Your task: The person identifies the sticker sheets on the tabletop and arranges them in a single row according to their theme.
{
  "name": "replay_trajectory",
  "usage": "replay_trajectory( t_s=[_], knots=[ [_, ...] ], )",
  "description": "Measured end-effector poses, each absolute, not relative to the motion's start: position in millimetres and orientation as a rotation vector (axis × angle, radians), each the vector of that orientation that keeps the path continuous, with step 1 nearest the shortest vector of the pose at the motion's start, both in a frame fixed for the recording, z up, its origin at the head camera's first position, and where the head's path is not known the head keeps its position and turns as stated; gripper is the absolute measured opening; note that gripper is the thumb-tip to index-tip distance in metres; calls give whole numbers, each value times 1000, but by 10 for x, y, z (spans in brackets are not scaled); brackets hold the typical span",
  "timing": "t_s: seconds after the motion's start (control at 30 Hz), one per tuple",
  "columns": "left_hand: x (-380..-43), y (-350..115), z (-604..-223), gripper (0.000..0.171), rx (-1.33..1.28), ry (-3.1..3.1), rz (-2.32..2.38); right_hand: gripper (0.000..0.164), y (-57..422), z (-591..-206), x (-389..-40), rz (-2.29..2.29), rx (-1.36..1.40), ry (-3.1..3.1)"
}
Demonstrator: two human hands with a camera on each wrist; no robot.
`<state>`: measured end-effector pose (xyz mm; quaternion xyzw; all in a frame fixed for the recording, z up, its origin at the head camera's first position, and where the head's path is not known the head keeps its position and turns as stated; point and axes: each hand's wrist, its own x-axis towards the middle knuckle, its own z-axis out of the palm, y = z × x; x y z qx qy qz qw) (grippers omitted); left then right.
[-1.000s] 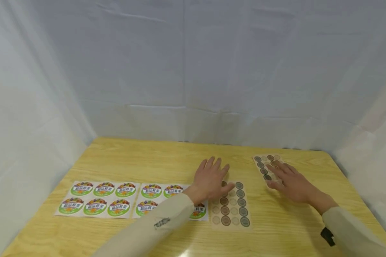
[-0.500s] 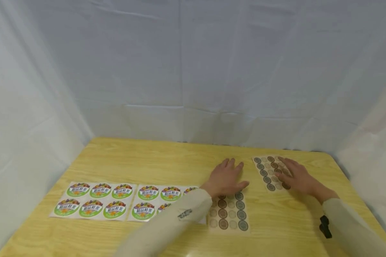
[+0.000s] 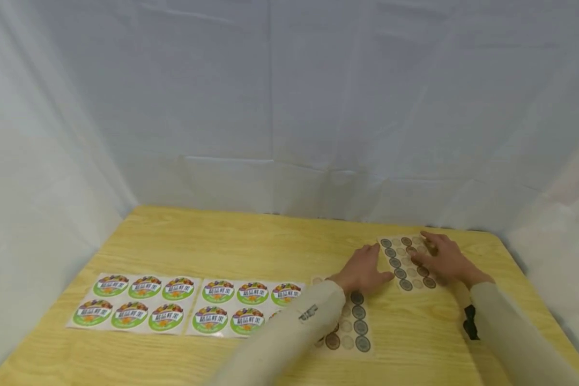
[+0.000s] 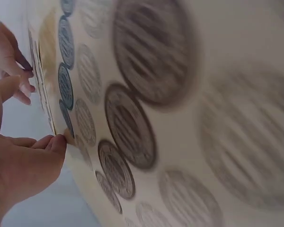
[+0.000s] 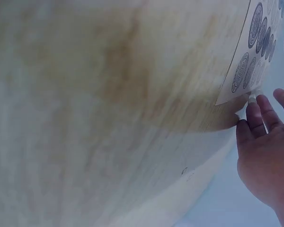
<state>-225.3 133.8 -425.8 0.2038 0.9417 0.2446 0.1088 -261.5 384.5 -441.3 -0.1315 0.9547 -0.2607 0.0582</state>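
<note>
My left hand [image 3: 364,271] reaches across with its fingers extended, its fingertips at the left edge of the far sheet of round seal stickers [image 3: 405,268]. In the left wrist view the left hand [image 4: 31,165] has its fingers loosely bent. Over the right side of that far sheet is my right hand [image 3: 444,260], thumb and fingers spread apart. Its fingers [image 5: 255,116] come down by the sheet corner in the right wrist view. A second sheet of brown and dark seal stickers [image 3: 347,327] lies nearer, partly hidden under the left wrist and sleeve.
Two white sheets of fruit label stickers lie side by side on the left, one further out [image 3: 132,303] and one [image 3: 234,305] partly covered by the left sleeve [image 3: 289,332]. The wood-grain table [image 3: 212,236] meets a pale hanging cloth [image 3: 270,107] at its back edge.
My left hand has moved right, from over the nearer seal sticker sheet to the far sheet's edge. My right hand has shifted slightly right, showing more of the far sheet.
</note>
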Motion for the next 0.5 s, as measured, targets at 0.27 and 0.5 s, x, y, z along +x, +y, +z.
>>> replay_trajectory(
  t_s=[0.27,0.5],
  knots=[
    [-2311,1429,-4220,76,352,2758,837,85,3700,-4343,-2610,-711,-401,2842],
    [-2373,1483,-4273,70,282,2825,783,85,3655,-4246,-2656,-658,-424,2777]
  ],
)
